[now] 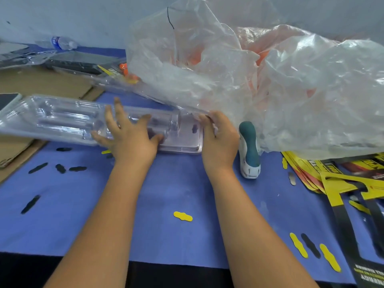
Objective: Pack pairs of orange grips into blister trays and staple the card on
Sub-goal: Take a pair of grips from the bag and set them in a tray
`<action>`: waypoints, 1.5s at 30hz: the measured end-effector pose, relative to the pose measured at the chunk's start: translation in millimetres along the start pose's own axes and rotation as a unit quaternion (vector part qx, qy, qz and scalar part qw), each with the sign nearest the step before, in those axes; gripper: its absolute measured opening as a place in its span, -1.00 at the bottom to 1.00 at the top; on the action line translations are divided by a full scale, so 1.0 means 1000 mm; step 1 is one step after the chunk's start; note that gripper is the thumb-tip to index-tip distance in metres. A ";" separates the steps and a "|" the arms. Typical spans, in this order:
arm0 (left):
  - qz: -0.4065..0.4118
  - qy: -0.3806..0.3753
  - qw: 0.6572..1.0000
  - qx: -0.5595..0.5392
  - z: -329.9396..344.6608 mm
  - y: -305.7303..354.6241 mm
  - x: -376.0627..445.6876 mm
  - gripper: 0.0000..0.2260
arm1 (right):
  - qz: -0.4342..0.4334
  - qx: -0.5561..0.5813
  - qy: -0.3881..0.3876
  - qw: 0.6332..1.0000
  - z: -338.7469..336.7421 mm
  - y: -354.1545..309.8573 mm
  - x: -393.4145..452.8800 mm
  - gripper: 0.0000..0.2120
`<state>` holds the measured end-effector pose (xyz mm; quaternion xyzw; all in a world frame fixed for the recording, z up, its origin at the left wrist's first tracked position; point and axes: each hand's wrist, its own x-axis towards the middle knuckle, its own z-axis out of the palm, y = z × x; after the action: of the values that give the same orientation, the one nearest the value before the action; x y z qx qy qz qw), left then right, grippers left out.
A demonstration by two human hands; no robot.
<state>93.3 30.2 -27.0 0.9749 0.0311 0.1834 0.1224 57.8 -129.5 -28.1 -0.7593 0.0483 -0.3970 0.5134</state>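
Note:
A long clear blister tray (58, 119) lies across the blue table (176, 194), its moulded cavities holding no grips that I can see. My left hand (128, 138) rests on the tray's middle with fingers spread. My right hand (220, 136) holds the tray's right end, its fingers curled over the edge. Orange grips (261, 57) show dimly through a big crumpled clear plastic bag (291, 90) behind and to the right. A teal and white stapler (249, 150) lies just right of my right hand. Yellow and black cards (336, 179) are stacked at the right.
Small yellow and black punched-out card slugs (182, 216) lie scattered over the table. Brown cardboard (41, 82) covers the left side, with more clear trays, a packed tray (116, 69) and a water bottle (62, 43) at the back left. A wall stands close behind.

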 end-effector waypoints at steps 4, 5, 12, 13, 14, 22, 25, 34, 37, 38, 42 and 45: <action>-0.068 -0.063 0.995 -0.028 -0.006 0.006 -0.007 -0.49 | 0.024 0.058 0.057 0.996 0.001 -0.006 -0.002 -0.70; -0.067 -0.073 0.994 -0.034 -0.007 0.006 -0.008 -0.51 | 0.022 0.060 0.058 0.996 0.002 -0.007 -0.003 -0.71; -0.046 -0.043 0.997 -0.054 0.004 -0.003 -0.001 -0.51 | 0.011 0.088 0.060 0.994 0.006 -0.004 -0.005 -0.84; -0.052 -0.049 0.995 -0.074 0.008 -0.008 0.003 -0.51 | 0.015 0.091 0.063 0.994 0.007 -0.005 -0.005 -0.81; -0.058 -0.060 0.992 -0.092 0.011 -0.014 0.007 -0.51 | 0.019 0.094 0.066 0.993 0.007 -0.006 -0.005 -0.77; -0.072 0.038 0.942 -0.325 0.007 -0.017 0.012 -0.63 | 0.142 0.174 0.033 0.974 0.006 -0.005 -0.002 -0.85; -0.059 0.024 0.976 -0.208 0.003 -0.014 0.000 -0.75 | 0.159 0.157 0.031 0.974 0.002 -0.004 -0.005 -0.80; 0.005 0.025 0.991 -0.133 -0.015 -0.003 -0.049 -0.73 | 0.180 0.057 0.034 0.981 -0.047 0.008 -0.022 -0.68; 0.034 0.083 0.972 -0.216 -0.028 0.003 -0.067 -0.79 | 0.194 0.045 0.005 0.980 -0.065 0.011 -0.027 -0.69; 0.041 0.095 0.966 -0.237 -0.030 0.004 -0.070 -0.80 | 0.194 0.032 0.004 0.980 -0.068 0.011 -0.029 -0.64; -0.041 0.090 0.940 -0.326 -0.026 0.000 -0.071 -0.84 | 0.203 -0.017 0.034 0.979 -0.076 0.013 -0.032 -0.39; -0.215 0.080 0.860 -0.456 -0.024 -0.008 -0.060 -0.76 | 0.208 -0.026 0.068 0.975 -0.080 0.011 -0.033 -0.34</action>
<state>28.3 37.1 -28.4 0.7609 0.1621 0.2241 0.5870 -13.4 -177.7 -42.6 -0.7168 0.2503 -0.3304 0.5606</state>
